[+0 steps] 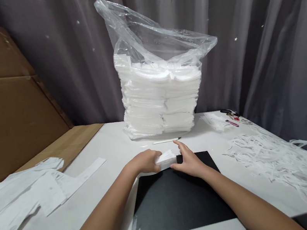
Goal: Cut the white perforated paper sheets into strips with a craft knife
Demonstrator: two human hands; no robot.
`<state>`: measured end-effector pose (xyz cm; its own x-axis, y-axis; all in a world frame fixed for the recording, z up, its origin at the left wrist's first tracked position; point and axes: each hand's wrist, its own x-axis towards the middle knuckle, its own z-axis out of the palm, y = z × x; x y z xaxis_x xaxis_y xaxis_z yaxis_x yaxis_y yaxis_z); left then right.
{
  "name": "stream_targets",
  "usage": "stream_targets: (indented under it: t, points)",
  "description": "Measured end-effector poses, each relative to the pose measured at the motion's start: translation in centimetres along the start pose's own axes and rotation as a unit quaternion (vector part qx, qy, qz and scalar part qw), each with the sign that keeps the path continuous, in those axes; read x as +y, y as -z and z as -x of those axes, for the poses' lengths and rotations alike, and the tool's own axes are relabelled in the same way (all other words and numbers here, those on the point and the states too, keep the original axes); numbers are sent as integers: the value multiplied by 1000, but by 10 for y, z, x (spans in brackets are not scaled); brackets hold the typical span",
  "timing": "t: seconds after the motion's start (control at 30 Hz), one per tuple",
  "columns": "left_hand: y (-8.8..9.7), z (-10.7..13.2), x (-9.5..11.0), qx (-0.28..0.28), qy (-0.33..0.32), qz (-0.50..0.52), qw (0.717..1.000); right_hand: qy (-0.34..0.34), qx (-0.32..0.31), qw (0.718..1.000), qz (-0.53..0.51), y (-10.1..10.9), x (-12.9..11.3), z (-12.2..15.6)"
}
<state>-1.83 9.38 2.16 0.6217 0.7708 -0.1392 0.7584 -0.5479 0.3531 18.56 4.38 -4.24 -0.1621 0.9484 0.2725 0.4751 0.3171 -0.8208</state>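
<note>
Both my hands meet at the far edge of a black mat (173,198) on the white table (117,144). My left hand (145,162) is closed around a small stack of white paper pieces (166,159). My right hand (189,160) presses on the same stack from the right, fingers curled over it. Behind them stands a clear plastic bag (160,86) packed with stacked white pieces, its top open.
Flat white paper strips (30,190) lie at the left, partly on brown cardboard (6,112). A heap of thin white trimmings (281,160) covers the right side. Small red and black items (232,117) sit at the back right. A grey curtain hangs behind.
</note>
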Motion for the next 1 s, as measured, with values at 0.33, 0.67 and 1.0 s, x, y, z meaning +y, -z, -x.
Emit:
stream_targets:
  t: [0.33, 0.67, 1.0]
  points:
    - [32, -2, -28, 374, 29, 284, 882, 40, 59, 997, -34, 4, -6, 0]
    - [55, 18, -18, 405, 13, 380, 831, 4, 128, 983, -132, 0, -1, -2]
    - [69, 4, -20, 337, 78, 326, 880, -49, 60, 968, -240, 6, -46, -56]
